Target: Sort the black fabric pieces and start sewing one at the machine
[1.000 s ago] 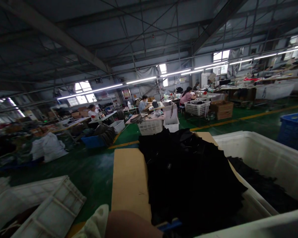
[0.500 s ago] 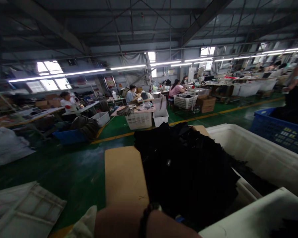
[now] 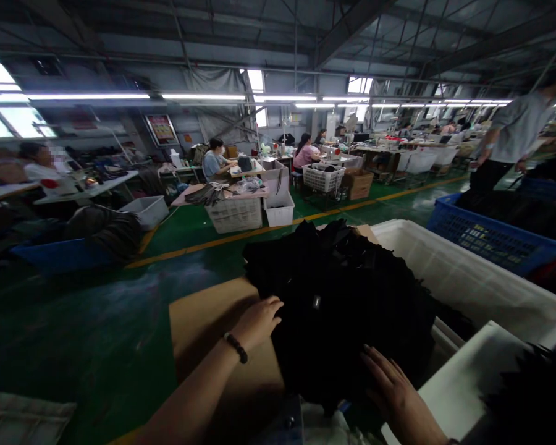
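A large heap of black garments (image 3: 347, 309) lies in front of me, with a small white label showing on top. My left hand (image 3: 258, 318), a dark beaded bracelet at its wrist, reaches to the heap's left edge, fingers slightly bent and apart. Whether those fingertips press on the cloth is hard to tell. At the heap's lower right, my right hand (image 3: 393, 383) has its fingers stretched out over the black fabric. Neither hand visibly grips anything. Beneath my left forearm is a brown cardboard flap (image 3: 213, 315), left of the heap.
A white bin (image 3: 482, 272) stands right of the heap, a blue crate (image 3: 486, 238) beyond it. A pale board (image 3: 472, 364) slants at lower right. One person (image 3: 509, 136) stands at right; others sit at sewing tables behind. Green floor (image 3: 97, 321) lies left.
Both hands have come into view at the heap; before, only a forearm with the bracelet showed at the bottom. My view has turned, shifting the background leftward, and the standing person shows more fully.
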Tool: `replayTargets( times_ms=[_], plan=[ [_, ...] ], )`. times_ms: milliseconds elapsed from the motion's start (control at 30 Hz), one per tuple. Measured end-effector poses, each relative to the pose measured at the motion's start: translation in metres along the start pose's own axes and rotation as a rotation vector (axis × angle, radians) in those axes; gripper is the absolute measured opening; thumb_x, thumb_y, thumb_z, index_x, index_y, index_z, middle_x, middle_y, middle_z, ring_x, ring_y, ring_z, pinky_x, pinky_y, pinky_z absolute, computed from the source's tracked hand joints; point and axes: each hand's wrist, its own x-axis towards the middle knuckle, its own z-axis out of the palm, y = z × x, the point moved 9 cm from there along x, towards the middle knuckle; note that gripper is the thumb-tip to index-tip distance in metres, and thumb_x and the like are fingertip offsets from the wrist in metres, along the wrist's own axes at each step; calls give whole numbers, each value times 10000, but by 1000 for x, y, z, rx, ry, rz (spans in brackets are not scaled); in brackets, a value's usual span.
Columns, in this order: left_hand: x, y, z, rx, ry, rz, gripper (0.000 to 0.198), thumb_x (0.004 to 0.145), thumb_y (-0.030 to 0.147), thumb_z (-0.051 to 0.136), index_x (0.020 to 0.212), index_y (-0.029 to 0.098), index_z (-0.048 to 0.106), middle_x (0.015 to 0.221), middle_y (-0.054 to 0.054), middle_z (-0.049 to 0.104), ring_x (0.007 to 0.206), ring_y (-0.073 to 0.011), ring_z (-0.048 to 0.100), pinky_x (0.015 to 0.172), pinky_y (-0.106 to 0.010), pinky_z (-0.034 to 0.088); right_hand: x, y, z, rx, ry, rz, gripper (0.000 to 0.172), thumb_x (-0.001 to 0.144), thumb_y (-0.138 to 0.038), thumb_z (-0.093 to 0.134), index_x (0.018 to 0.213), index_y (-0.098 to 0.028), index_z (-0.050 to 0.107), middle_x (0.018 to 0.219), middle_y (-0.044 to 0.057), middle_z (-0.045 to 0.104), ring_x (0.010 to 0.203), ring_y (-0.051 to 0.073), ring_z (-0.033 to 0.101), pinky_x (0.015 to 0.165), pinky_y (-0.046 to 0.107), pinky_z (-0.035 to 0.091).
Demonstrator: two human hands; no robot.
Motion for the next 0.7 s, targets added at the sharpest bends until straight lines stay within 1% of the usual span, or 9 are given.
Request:
replayTargets(
  times_ms=[67,133,200,233,300,400,500,633,700],
  plan=[
    [-10,-8,23,58,-39,15,332,785,136,514,1115,153,543,1180,-86,539,1031,-205,542,921,-327,412,24,-10,8,-89,-67,50,513,801,-244,416,1311,-228,371,1379,55,318,1254,241,303,1011,463,290],
    [-29,-9,49,147,-87,105,334,764,166,557,1098,179,558,1192,-81,537,1087,-229,502,973,-385,357,37,-13,22,-177,-177,128,583,757,-169,427,1328,-239,331,1408,45,241,1282,245,232,1009,515,241],
    [-54,-4,71,234,-108,276,377,774,211,555,1149,235,521,1285,-58,466,1210,-248,377,1040,-463,230,39,-12,34,-239,-244,195,648,722,-74,385,1336,-260,301,1422,27,184,1296,237,185,1002,547,209],
    [-66,-3,81,277,-117,360,379,804,207,513,1179,261,493,1315,-42,437,1241,-241,335,1043,-476,210,38,-12,37,-258,-258,213,680,707,-31,351,1341,-269,286,1426,18,163,1302,228,169,1001,557,194],
    [-83,-8,93,352,-98,447,431,835,200,455,1258,268,408,1376,-41,350,1283,-234,257,1046,-484,186,37,-12,39,-275,-265,223,728,687,22,298,1347,-282,261,1430,6,143,1307,213,157,1000,570,169],
    [-88,-19,99,425,-41,461,486,840,152,406,1314,236,335,1407,-69,279,1290,-227,243,1043,-455,199,39,-11,39,-287,-282,229,711,693,11,311,1333,-298,294,1424,12,186,1297,226,204,992,576,180],
    [-85,-22,101,425,-43,454,483,839,138,396,1309,240,350,1407,-59,278,1281,-216,268,1049,-422,206,48,-12,33,-279,-282,209,620,716,-76,404,1294,-299,380,1396,41,291,1258,267,295,985,566,210],
    [-81,-19,99,331,-159,391,447,853,189,406,1292,268,369,1412,-60,259,1286,-223,259,1054,-454,195,57,-16,22,-254,-237,145,528,719,-175,520,1234,-278,472,1321,75,421,1159,291,413,955,525,284],
    [-78,-15,95,268,-248,323,406,831,254,465,1236,276,443,1394,-60,301,1275,-247,281,1048,-482,201,60,-16,17,-240,-198,121,480,731,-163,536,1196,-282,513,1270,80,477,1097,280,460,920,489,334]
  ],
)
